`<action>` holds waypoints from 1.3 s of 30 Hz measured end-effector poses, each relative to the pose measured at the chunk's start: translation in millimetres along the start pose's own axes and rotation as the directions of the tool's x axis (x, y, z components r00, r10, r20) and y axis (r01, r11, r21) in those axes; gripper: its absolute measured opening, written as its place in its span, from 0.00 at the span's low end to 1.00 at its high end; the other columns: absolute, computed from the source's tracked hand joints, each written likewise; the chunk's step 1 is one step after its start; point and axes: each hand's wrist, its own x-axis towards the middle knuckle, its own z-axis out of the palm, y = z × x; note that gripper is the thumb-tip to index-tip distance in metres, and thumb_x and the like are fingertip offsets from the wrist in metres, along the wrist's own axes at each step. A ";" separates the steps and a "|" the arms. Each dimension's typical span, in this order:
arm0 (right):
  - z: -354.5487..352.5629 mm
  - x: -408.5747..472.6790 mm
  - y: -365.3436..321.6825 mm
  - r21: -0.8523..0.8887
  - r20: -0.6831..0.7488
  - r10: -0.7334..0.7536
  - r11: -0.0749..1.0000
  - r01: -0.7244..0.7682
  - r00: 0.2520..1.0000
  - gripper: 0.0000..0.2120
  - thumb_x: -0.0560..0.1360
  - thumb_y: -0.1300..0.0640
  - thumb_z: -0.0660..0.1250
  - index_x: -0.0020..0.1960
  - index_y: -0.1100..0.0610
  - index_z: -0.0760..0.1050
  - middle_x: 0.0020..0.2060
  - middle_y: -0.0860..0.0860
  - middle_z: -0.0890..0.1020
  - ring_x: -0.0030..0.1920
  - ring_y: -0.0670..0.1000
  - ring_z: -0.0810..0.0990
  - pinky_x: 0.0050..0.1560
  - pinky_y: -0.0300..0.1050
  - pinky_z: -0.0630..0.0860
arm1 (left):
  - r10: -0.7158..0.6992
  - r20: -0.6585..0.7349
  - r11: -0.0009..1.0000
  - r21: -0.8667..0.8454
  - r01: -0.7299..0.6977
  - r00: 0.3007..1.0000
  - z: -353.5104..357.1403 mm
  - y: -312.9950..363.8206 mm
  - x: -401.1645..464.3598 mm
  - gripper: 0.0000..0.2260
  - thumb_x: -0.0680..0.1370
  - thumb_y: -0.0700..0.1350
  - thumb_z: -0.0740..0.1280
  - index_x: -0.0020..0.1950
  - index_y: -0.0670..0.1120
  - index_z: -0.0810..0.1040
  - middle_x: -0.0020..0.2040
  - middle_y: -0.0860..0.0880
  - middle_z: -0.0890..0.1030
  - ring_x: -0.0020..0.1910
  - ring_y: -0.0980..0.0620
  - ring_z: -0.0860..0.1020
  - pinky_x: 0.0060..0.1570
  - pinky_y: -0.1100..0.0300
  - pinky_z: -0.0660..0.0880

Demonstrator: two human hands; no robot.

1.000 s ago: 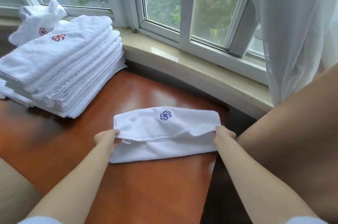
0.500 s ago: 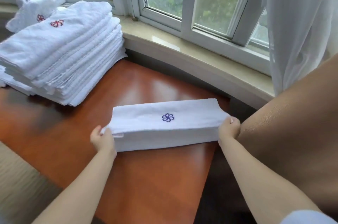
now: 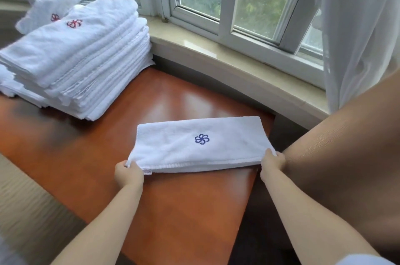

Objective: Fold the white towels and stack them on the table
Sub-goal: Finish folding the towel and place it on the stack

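Nearest me on the glossy reddish-brown wooden table [image 3: 186, 217], my left hand [image 3: 129, 173] and right hand [image 3: 271, 162] pinching the near corners of a folded white terry towel with a blue flower emblem [image 3: 201, 143], farther left a tall stack of folded white towels [image 3: 80, 59], beyond it the beige stone windowsill [image 3: 238, 59].

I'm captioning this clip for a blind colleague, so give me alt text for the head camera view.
Two bare hands, left hand and right hand, pinch the near corners of a folded white towel with a blue flower emblem, lying on a reddish wooden table. A tall stack of folded white towels sits at the far left, below a window.
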 end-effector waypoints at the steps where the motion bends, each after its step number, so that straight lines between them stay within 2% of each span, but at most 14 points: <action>1: -0.4 0.8 -0.1 -0.023 -0.025 -0.058 0.998 0.057 0.998 0.10 0.80 0.57 0.61 0.60 0.60 0.72 0.51 0.55 0.76 0.49 0.55 0.75 0.48 0.45 0.71 | 0.027 -0.020 0.999 -0.042 -0.028 0.999 -1.2 1.9 0.0 0.10 0.77 0.38 0.61 0.56 0.37 0.77 0.52 0.38 0.79 0.52 0.37 0.77 0.52 0.49 0.73; 5: -11.0 7.5 6.0 -0.170 0.068 -0.059 0.983 0.070 0.996 0.10 0.79 0.58 0.61 0.58 0.61 0.73 0.49 0.55 0.76 0.47 0.55 0.74 0.47 0.45 0.70 | -0.004 0.046 0.996 0.087 0.000 0.999 -5.4 -4.9 9.1 0.12 0.76 0.40 0.63 0.56 0.37 0.79 0.59 0.37 0.76 0.54 0.38 0.75 0.59 0.50 0.71; 10: -26.1 13.0 9.3 -0.481 0.184 -0.170 0.843 0.240 0.968 0.05 0.77 0.54 0.61 0.50 0.55 0.72 0.49 0.56 0.77 0.51 0.59 0.74 0.48 0.46 0.70 | 0.131 0.300 0.989 0.025 -0.145 0.945 -14.9 -6.3 8.7 0.06 0.77 0.43 0.66 0.52 0.43 0.76 0.49 0.47 0.77 0.43 0.49 0.73 0.45 0.54 0.72; 13: -26.7 10.1 5.6 -0.453 0.245 -0.279 0.814 0.364 0.929 0.04 0.78 0.55 0.61 0.47 0.55 0.71 0.43 0.55 0.78 0.40 0.54 0.74 0.40 0.47 0.72 | 0.178 0.360 0.981 0.008 -0.194 0.916 -19.3 -2.7 8.2 0.04 0.78 0.44 0.67 0.49 0.45 0.75 0.44 0.49 0.77 0.37 0.51 0.74 0.36 0.58 0.69; 15: -27.1 5.8 6.0 -0.455 0.305 -0.298 0.789 0.413 0.905 0.05 0.78 0.56 0.60 0.45 0.56 0.70 0.41 0.55 0.77 0.38 0.54 0.75 0.38 0.47 0.73 | 0.056 0.408 0.997 0.018 -0.069 0.911 -21.0 -1.1 9.6 0.04 0.80 0.45 0.64 0.52 0.44 0.73 0.42 0.49 0.76 0.33 0.50 0.76 0.28 0.61 0.72; 18: -29.9 3.7 6.1 -0.413 0.272 -0.242 0.845 0.340 0.931 0.05 0.78 0.58 0.59 0.46 0.58 0.71 0.43 0.56 0.77 0.41 0.58 0.79 0.41 0.51 0.78 | -0.067 0.319 0.992 -0.080 0.097 0.945 -28.4 -3.3 15.9 0.05 0.81 0.40 0.62 0.54 0.40 0.73 0.39 0.43 0.77 0.32 0.49 0.76 0.22 0.66 0.75; 20: -30.7 4.4 3.3 -0.301 0.175 -0.157 0.931 0.205 0.972 0.04 0.78 0.62 0.61 0.48 0.62 0.73 0.48 0.59 0.78 0.43 0.57 0.78 0.38 0.48 0.78 | -0.181 0.299 0.950 -0.194 0.246 0.937 -35.1 -5.9 18.6 0.05 0.80 0.36 0.64 0.55 0.38 0.73 0.40 0.41 0.77 0.34 0.48 0.76 0.26 0.64 0.78; 23: -34.7 1.8 0.2 -0.162 0.203 0.072 0.986 -0.039 0.976 0.07 0.77 0.68 0.62 0.54 0.64 0.72 0.52 0.59 0.76 0.48 0.57 0.78 0.35 0.43 0.76 | -0.290 0.383 0.897 -0.211 0.388 0.877 -43.1 -10.3 11.1 0.09 0.79 0.34 0.64 0.58 0.41 0.72 0.43 0.41 0.78 0.37 0.48 0.77 0.49 0.54 0.77; 26: -25.9 -3.0 -25.2 -0.183 0.223 0.097 0.982 -0.056 0.970 0.08 0.76 0.69 0.65 0.54 0.62 0.72 0.48 0.57 0.76 0.44 0.54 0.77 0.31 0.40 0.75 | -0.166 0.419 0.914 -0.275 0.299 0.893 -49.0 22.6 3.5 0.10 0.78 0.33 0.65 0.58 0.41 0.73 0.40 0.43 0.78 0.35 0.48 0.76 0.48 0.54 0.75; 29: -2.3 -17.4 -92.5 0.070 0.315 -0.157 0.987 0.142 0.936 0.06 0.74 0.63 0.70 0.46 0.57 0.73 0.39 0.54 0.76 0.35 0.51 0.76 0.32 0.41 0.75 | 0.009 0.399 0.823 -0.524 0.220 0.917 -59.8 94.9 5.1 0.06 0.78 0.32 0.63 0.48 0.42 0.76 0.29 0.49 0.79 0.27 0.53 0.78 0.36 0.60 0.76; 31: 1.7 -23.4 -126.1 0.147 0.268 -0.262 0.962 0.229 0.927 0.10 0.72 0.63 0.71 0.39 0.53 0.71 0.37 0.53 0.76 0.37 0.53 0.76 0.34 0.43 0.73 | -0.013 0.312 0.730 -0.646 0.222 0.950 -73.0 122.1 10.2 0.07 0.77 0.34 0.64 0.42 0.45 0.74 0.25 0.50 0.75 0.20 0.58 0.74 0.35 0.59 0.75; 33: -6.7 -20.0 -131.9 0.115 0.218 -0.268 0.962 0.248 0.938 0.12 0.71 0.64 0.69 0.37 0.52 0.69 0.38 0.52 0.76 0.41 0.54 0.75 0.32 0.42 0.70 | -0.098 0.259 0.757 -0.607 0.240 0.961 -85.9 117.7 11.0 0.08 0.75 0.34 0.67 0.40 0.45 0.72 0.28 0.49 0.71 0.18 0.59 0.68 0.33 0.60 0.73; 37: -13.1 -12.3 -121.7 0.070 0.178 -0.199 0.979 0.190 0.964 0.12 0.71 0.65 0.68 0.37 0.52 0.68 0.44 0.58 0.77 0.41 0.56 0.75 0.29 0.43 0.69 | -0.141 0.265 0.783 -0.560 0.271 0.954 -96.1 112.0 -0.3 0.07 0.74 0.34 0.67 0.39 0.43 0.73 0.31 0.48 0.69 0.24 0.58 0.65 0.22 0.68 0.72; 39: -14.5 -16.1 -127.9 0.071 0.186 -0.183 0.982 0.173 0.965 0.14 0.69 0.65 0.71 0.37 0.53 0.67 0.44 0.57 0.77 0.42 0.57 0.76 0.33 0.47 0.75 | -0.139 0.239 0.763 -0.593 0.258 0.961 -104.0 121.4 -3.5 0.09 0.74 0.33 0.68 0.38 0.43 0.71 0.32 0.47 0.68 0.27 0.56 0.65 0.20 0.67 0.73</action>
